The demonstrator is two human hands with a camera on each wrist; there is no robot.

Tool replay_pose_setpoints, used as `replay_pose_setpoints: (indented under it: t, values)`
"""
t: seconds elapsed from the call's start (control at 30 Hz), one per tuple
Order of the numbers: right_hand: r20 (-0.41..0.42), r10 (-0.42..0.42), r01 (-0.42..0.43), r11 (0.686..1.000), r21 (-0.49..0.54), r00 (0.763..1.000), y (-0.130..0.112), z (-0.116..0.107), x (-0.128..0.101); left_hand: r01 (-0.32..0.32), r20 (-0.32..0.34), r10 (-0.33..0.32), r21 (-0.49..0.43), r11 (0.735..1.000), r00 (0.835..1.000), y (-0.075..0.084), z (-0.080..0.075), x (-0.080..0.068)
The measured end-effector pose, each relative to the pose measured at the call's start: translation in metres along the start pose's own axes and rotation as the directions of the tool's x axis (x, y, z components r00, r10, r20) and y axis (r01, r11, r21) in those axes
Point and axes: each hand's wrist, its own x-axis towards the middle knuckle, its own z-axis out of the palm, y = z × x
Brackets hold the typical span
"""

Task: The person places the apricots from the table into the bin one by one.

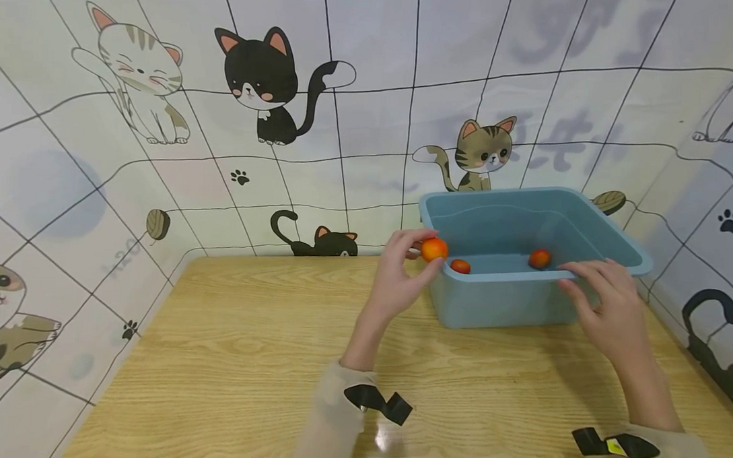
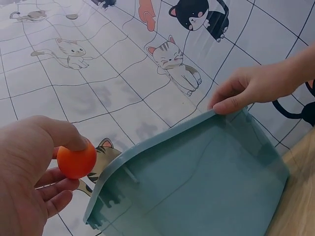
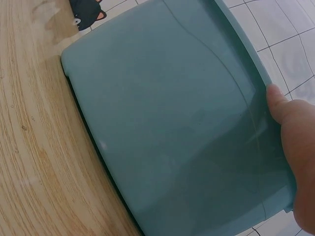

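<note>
In the head view, my left hand [image 1: 399, 270] pinches a small, smooth orange ball [image 1: 435, 249] between thumb and fingers, beside the near left corner of a blue-green plastic bin [image 1: 503, 302]. The left wrist view shows the same ball [image 2: 77, 159] under the thumb, with the other fingers partly behind it. My right hand [image 1: 609, 306] grips the bin's near rim toward its right end, thumb on the outside and fingers over the edge. Inside the bin lie a red-orange ball [image 1: 460, 266] close to the near left corner and another ball [image 1: 540, 258] farther right.
The bin stands at the back right of a wood-grain table [image 1: 265, 347]. Behind and at both sides rises a white covering [image 1: 370, 121] printed with cartoon cats and a grid. Black straps [image 1: 378, 402] sit on both sleeves.
</note>
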Motion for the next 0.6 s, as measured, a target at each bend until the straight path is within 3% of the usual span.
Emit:
replay_pose_setpoints:
  t: [0.23,0.6]
  values:
    - [0.01,0.003,-0.003,1.0,-0.006,1.0,0.002,-0.002,0.0,-0.041,-0.021,0.041,-0.002,0.999,0.999,0.001,0.015,0.007]
    - [0.024,0.002,-0.002,1.0,-0.003,1.0,0.001,-0.001,0.0,-0.022,0.004,0.022,0.003,1.0,1.0,0.006,0.035,0.011]
